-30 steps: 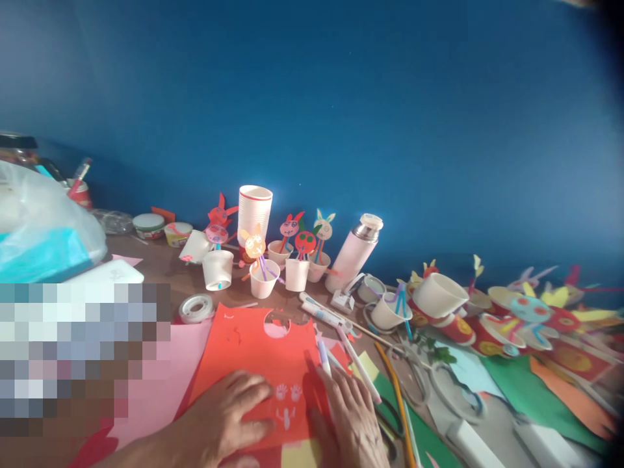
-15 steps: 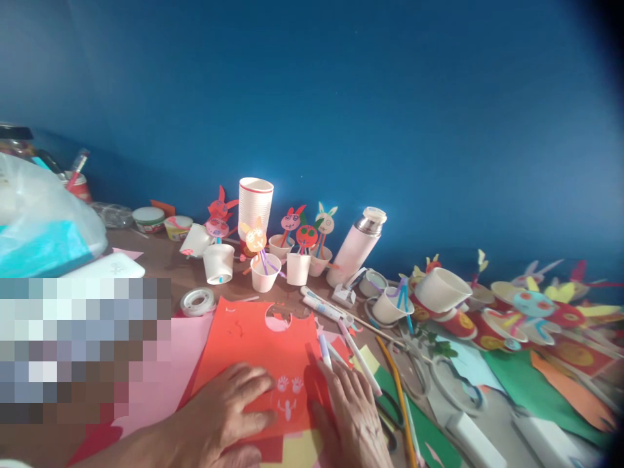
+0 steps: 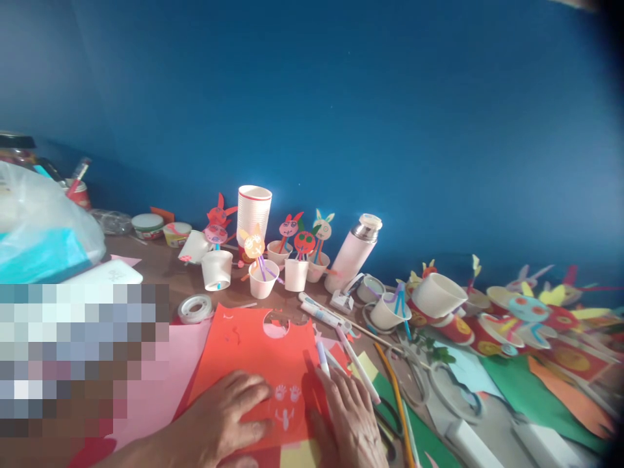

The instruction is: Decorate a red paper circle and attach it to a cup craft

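A red paper sheet (image 3: pixel 248 344) lies in front of me, with a round hole cut near its far edge. A face in pale lines (image 3: pixel 285 416) shows on red paper between my hands: two lashed eyes and a mouth. My left hand (image 3: pixel 231 413) rests on the sheet left of the face, fingers apart and slightly bent. To the right, my right hand (image 3: pixel 350 416) lies palm down with fingers stretched over the sheet's edge. A pen with a lilac cap (image 3: pixel 322 357) sticks out by its fingertips; whether they touch it I cannot tell.
Behind the sheet stand paper cups with face figures (image 3: pixel 264 278), a pink thermos (image 3: pixel 351 253) and a tape roll (image 3: pixel 195 308). Black-handled scissors (image 3: pixel 392 416), an orange pencil (image 3: pixel 397 390) and white power plugs (image 3: pixel 470 439) lie to the right. A plastic bag (image 3: pixel 43 221) sits left.
The view has tilted slightly, so things sit a little lower. Both hands remain on or beside the red sheet in nearly the same pose.
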`<state>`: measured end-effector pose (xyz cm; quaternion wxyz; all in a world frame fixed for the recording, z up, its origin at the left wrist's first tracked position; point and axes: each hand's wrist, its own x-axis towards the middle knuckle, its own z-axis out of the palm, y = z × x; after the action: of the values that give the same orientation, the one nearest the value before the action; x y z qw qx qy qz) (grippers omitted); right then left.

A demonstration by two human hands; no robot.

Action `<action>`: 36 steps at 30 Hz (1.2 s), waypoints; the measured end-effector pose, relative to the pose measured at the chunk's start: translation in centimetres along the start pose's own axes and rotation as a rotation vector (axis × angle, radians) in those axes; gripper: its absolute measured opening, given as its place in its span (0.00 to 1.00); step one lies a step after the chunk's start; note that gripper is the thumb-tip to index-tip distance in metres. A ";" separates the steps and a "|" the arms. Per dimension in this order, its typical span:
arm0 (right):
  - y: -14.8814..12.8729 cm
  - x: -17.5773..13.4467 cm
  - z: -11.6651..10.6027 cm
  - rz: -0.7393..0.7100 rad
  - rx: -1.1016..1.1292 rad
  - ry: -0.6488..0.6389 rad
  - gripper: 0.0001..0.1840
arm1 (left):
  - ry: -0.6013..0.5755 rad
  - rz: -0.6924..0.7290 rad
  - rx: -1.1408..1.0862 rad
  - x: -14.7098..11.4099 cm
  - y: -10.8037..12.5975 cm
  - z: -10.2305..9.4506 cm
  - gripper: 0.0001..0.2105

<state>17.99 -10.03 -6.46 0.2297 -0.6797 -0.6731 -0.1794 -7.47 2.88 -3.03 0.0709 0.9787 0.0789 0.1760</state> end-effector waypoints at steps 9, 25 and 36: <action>-0.1 -0.2 -0.2 0.038 0.041 -0.050 0.26 | -0.033 -0.005 -0.026 0.4 0.1 -0.4 0.22; 0.0 -0.3 0.3 0.020 0.048 -0.031 0.26 | -0.044 0.049 0.034 1.0 0.3 -1.1 0.22; 1.0 0.0 0.7 -0.138 -0.120 0.028 0.23 | -0.172 -0.028 0.003 0.9 0.6 -1.0 0.23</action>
<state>18.90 -9.65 -7.08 0.1851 -0.6419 -0.7028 -0.2444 -6.90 2.56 -1.66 0.0785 0.9891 0.0863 0.0902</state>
